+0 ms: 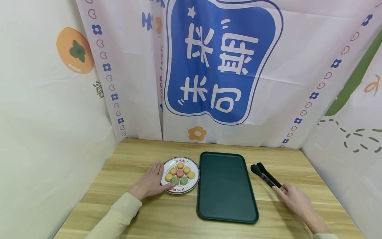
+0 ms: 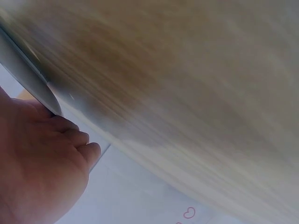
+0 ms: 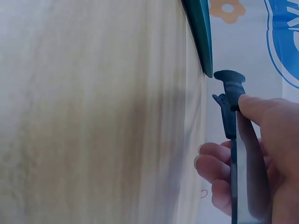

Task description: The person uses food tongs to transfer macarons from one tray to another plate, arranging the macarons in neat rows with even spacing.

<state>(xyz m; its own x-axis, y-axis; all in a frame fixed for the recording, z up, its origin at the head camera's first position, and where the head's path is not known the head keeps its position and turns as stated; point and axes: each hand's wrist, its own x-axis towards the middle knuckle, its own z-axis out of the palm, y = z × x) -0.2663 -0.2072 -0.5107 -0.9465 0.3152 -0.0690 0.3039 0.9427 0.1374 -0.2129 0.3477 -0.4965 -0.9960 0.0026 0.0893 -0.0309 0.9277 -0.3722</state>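
My left hand [image 1: 153,181] holds the left edge of a round white plate [image 1: 192,186], fingers along its side and thumb over the near rim. In the left wrist view, the fingers [image 2: 77,140] meet the plate's edge. Several small round biscuit-like pieces, yellow, green and one pink [image 1: 180,173], lie on the plate. My right hand [image 1: 298,199] grips a pair of tongs [image 1: 267,176] with black tips and metal arms. In the right wrist view, the thumb presses one arm and the fingers curl round the other; the tips stand apart, with nothing between them.
A dark green rectangular tray [image 1: 226,189] lies between the plate and the tongs, its left edge close to the plate. The wooden table [image 1: 167,219] ends at a printed cloth [image 1: 143,109] at the back, with white cloth walls on both sides.
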